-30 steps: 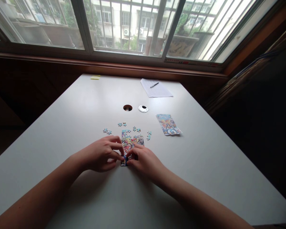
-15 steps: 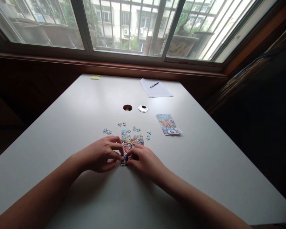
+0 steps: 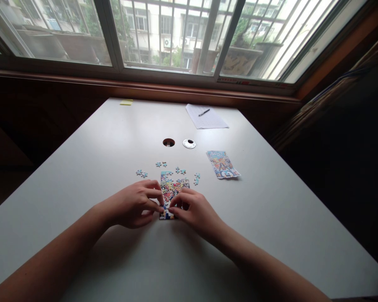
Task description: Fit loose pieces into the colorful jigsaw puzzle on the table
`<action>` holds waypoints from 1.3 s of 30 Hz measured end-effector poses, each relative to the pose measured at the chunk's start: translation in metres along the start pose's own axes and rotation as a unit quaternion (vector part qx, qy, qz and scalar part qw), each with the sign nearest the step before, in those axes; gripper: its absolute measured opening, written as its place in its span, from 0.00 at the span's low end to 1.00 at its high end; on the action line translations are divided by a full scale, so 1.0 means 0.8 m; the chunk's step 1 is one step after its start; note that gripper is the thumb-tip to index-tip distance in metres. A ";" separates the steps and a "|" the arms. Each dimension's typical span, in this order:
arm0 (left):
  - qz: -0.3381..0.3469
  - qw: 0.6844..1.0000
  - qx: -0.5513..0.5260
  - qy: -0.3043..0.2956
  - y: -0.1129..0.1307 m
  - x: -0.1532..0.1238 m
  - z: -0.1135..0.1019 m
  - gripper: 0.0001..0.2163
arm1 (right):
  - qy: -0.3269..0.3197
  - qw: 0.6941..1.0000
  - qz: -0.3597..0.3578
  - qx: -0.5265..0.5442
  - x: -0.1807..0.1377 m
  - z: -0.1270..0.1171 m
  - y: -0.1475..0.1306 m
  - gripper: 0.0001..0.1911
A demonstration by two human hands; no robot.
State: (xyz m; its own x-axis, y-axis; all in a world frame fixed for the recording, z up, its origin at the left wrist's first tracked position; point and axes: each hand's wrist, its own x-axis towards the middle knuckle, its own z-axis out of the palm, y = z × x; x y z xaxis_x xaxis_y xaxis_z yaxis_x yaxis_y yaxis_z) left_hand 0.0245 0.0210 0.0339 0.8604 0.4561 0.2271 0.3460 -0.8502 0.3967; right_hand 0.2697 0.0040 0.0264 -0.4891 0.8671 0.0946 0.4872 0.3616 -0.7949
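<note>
Near edge of assembled puzzle (image 3: 173,189) hidden under both hands; picture on it too small to read. Left hand (image 3: 135,203): fingers curled, thumb and forefinger tips pressed onto puzzle's near left corner; whether separate piece is pinched, cannot tell. Right hand (image 3: 193,209): fingers bent, tips on near edge, same doubt. Puzzle lies mid white table (image 3: 82,167). Loose pieces (image 3: 180,170): five small clusters beyond puzzle. One printed leaflet (image 3: 222,164), one sheet of paper (image 3: 208,119) with one pen (image 3: 204,112).

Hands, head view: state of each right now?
Left hand: fingers pinched at the near edge of the puzzle; cannot tell if it grips anything.
Right hand: same, fingertips pinched on that edge.
</note>
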 end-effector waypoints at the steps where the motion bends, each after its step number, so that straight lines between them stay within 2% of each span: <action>1: 0.000 1.000 0.000 -0.001 0.000 0.000 0.000 0.16 | 0.011 1.000 0.001 0.007 0.001 -0.008 0.001 0.03; 4: 0.003 1.000 -0.003 -0.001 -0.001 0.000 0.000 0.16 | 0.044 0.998 0.031 0.021 0.008 -0.034 0.008 0.03; 8: 0.007 1.000 -0.003 -0.001 -0.004 -0.001 0.001 0.18 | 0.019 0.997 0.077 0.026 0.016 -0.053 0.026 0.05; 13: 0.016 0.999 0.031 0.036 -0.009 0.000 0.012 0.18 | -0.043 0.996 0.083 0.003 0.020 -0.046 0.034 0.03; 17: 0.021 0.993 0.096 0.070 -0.009 0.007 0.024 0.19 | -0.053 0.995 0.079 -0.028 0.023 -0.042 0.032 0.04; 26: 0.024 0.984 0.167 0.059 -0.009 0.019 0.041 0.17 | -0.031 0.996 0.062 -0.053 0.024 -0.036 0.041 0.04; 32: 0.028 0.986 0.158 0.050 -0.011 0.017 0.043 0.15 | -0.015 0.997 0.041 -0.061 0.019 -0.051 0.050 0.05; 39: 0.026 0.987 0.153 0.049 -0.013 0.018 0.045 0.15 | -0.060 0.995 0.005 -0.081 0.013 -0.055 0.052 0.06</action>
State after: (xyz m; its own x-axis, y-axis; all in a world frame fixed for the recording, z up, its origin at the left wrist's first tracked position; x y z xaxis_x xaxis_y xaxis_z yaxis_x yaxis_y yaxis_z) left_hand 0.0467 0.0267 0.0008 0.8449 0.4206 0.3306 0.4125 -0.9057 0.0981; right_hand 0.3163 0.0430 0.0208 -0.5620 0.8271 0.0067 0.5979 0.4119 -0.6876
